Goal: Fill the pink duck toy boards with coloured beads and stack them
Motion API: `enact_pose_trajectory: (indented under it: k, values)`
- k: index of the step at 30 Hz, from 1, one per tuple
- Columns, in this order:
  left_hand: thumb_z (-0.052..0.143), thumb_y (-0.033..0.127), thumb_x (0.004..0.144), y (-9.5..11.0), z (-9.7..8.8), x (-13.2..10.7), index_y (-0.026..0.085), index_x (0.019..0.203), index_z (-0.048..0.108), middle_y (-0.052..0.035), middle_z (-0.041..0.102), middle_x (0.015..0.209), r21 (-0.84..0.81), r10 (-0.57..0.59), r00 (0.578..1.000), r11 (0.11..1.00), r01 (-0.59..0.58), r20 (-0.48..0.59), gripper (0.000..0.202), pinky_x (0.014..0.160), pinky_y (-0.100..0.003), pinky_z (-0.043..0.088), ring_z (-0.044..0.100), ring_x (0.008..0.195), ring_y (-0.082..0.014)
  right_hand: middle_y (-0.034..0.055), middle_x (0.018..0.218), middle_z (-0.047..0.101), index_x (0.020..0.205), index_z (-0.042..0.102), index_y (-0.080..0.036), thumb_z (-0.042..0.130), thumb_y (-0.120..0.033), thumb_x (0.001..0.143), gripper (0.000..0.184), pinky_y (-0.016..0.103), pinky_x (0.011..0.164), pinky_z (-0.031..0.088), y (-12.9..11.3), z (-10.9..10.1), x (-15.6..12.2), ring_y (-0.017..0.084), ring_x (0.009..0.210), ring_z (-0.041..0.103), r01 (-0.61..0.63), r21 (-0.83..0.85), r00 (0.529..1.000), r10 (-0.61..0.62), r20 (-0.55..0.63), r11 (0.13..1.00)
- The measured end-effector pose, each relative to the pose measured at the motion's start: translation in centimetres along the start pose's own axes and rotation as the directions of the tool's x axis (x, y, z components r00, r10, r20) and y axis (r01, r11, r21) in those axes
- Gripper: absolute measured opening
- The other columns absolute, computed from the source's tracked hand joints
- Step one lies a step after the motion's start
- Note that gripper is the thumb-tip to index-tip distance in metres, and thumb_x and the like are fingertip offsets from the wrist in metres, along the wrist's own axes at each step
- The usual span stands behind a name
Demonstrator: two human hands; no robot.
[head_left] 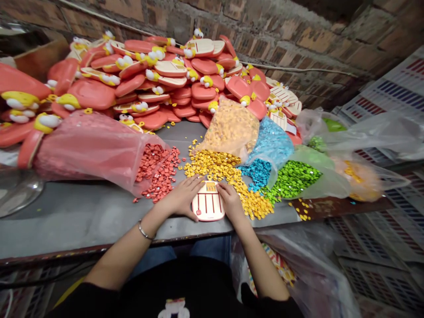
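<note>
Head view: gray counter (79, 221), heaped red toys (205, 67), pink bag (89, 141). Left hand (182, 196), fingers spread wide from the thumb, and right hand (232, 205), fingers bent together, hold opposite edges of a white board (214, 206) near the counter's front; a red piece (198, 212) lies on it.

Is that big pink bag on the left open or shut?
Open: the pink bag lies on its side, and red pieces spread from its mouth onto the grey table, near the left hand.
</note>
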State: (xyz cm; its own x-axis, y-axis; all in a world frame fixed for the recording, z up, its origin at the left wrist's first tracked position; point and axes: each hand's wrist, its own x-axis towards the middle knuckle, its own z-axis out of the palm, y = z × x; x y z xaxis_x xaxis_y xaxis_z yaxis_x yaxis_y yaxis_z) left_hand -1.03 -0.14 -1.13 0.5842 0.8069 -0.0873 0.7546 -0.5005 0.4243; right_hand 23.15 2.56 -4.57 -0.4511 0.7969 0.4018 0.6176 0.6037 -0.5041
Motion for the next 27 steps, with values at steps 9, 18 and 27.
enact_pose_trajectory:
  k: [9, 18, 27]
  values:
    - [0.067, 0.076, 0.059, -0.3, 0.0, 0.0, 0.012, 0.15, 0.022, -0.0146, 0.015, 0.159, 0.02, 0.039, 0.999, 0.999, -0.039, -0.02, 0.119, 0.117, -0.044, 0.012, 0.011, 0.146, -0.0345, 0.0113, 0.102, 0.066, 0.106, 0.07, -0.021, 0.047, -0.019, 0.094, 0.026, 0.041, 0.083, 0.051, -0.6, -0.7, -0.2, 0.024, 0.095, 0.059, 0.046, -0.006, 0.999, -0.046, -0.026, 0.999]
    - [0.068, 0.075, 0.059, -0.4, 0.1, 0.1, 0.012, 0.15, 0.021, -0.0138, 0.016, 0.159, -0.006, 0.04, 0.999, 0.999, -0.04, -0.024, 0.119, 0.118, -0.043, 0.011, 0.01, 0.147, -0.0326, 0.004, 0.072, 0.055, 0.076, 0.063, -0.018, 0.05, -0.02, 0.093, 0.022, 0.032, 0.066, 0.044, -1.6, -1.6, 0.2, 0.02, 0.073, 0.053, 0.001, -0.028, 1.0, -0.001, 0.009, 1.0]
    - [0.072, 0.071, 0.059, -0.1, -0.2, 0.1, 0.014, 0.15, 0.02, -0.0123, 0.016, 0.16, -0.047, 0.018, 1.0, 0.999, -0.019, -0.008, 0.119, 0.118, -0.044, 0.014, 0.008, 0.147, -0.0327, 0.0062, 0.083, 0.062, 0.085, 0.065, -0.019, 0.052, -0.016, 0.091, 0.016, 0.033, 0.075, 0.05, -4.7, 0.9, 0.6, 0.02, 0.083, 0.058, 0.113, 0.156, 0.991, -0.124, 0.059, 0.981]
